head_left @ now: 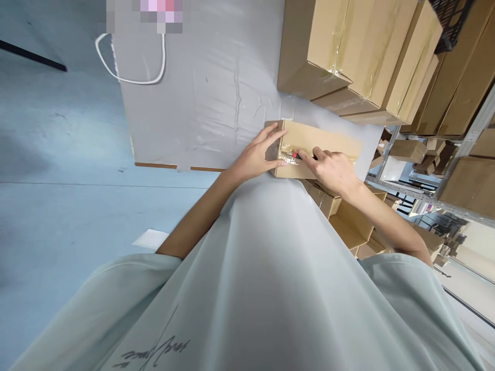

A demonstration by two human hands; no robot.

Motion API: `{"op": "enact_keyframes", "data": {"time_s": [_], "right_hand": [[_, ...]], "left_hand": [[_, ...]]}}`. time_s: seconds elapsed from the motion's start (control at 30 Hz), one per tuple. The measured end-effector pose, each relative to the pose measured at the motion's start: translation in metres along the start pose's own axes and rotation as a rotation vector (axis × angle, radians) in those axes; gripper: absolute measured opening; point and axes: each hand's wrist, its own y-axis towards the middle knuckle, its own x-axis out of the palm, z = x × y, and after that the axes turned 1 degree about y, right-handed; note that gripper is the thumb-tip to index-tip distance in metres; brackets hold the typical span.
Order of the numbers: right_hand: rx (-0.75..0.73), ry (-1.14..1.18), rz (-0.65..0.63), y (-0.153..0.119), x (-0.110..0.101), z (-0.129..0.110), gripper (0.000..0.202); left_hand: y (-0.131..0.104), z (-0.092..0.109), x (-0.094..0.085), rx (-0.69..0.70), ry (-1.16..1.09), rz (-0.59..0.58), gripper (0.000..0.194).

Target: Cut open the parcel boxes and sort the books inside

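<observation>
A small taped cardboard box (320, 135) lies on the grey-covered table, close against my shirt. My left hand (258, 154) grips its left end, thumb at the near edge and fingers spread toward the far corner. Over the box's top, my right hand (330, 167) is closed around a slim black tool with a red tip (295, 155). That tip rests at the clear tape near the left end. Most of the tool is hidden by my fingers, so its exact kind cannot be made out.
Larger taped cartons (359, 46) stand at the table's far right. Below the table's right side is an open carton (350, 221). Metal shelving (421, 193) with boxes runs along the right. A white cable (164, 62) loops over the table's (185, 118) left edge.
</observation>
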Motion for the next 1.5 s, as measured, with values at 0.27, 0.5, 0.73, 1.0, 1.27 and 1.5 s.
{"op": "enact_keyframes", "data": {"time_s": [0.27,0.5,0.73,1.0,1.27,1.5], "right_hand": [[-0.080,0.017,0.038,0.010,-0.012,0.005,0.060],[-0.031,0.017,-0.004,-0.006,0.024,0.042,0.056],[0.124,0.043,0.002,-0.055,0.104,0.132,0.053],[0.247,0.210,0.213,-0.094,0.212,0.212,0.046],[0.486,1.364,0.583,0.006,0.359,0.220,0.057],[0.365,2.174,0.592,0.098,0.330,0.086,0.063]], "left_hand": [[0.003,0.002,-0.004,-0.013,0.021,-0.018,0.098],[-0.004,0.009,-0.004,-0.106,0.086,-0.007,0.102],[-0.009,0.001,-0.004,-0.135,0.103,0.076,0.103],[-0.014,-0.020,0.000,-0.186,0.041,0.205,0.106],[-0.032,-0.022,-0.019,-0.283,-0.025,0.423,0.097],[-0.055,-0.026,-0.060,-0.344,0.009,0.545,0.093]]}}
